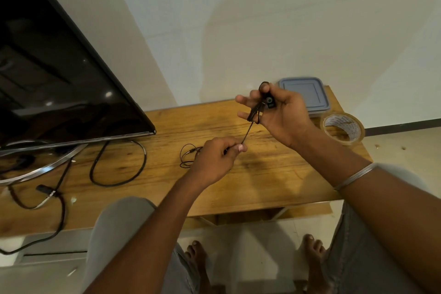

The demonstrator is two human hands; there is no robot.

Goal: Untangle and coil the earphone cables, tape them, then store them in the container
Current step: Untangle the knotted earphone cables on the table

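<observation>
lidded container (304,94), contents hidden, tape roll (343,128) just beside it

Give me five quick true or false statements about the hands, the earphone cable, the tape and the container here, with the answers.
1. The right hand has the earphone cable wound round its fingers. True.
2. The left hand lies flat on the table. False: it pinches the cable's loose strand, held up above the table.
3. The container has its lid off. False: the grey lid is on.
4. The tape roll sits on the table beside the container. True.
5. A second thin cable lies on the table by the left hand. True.
</observation>
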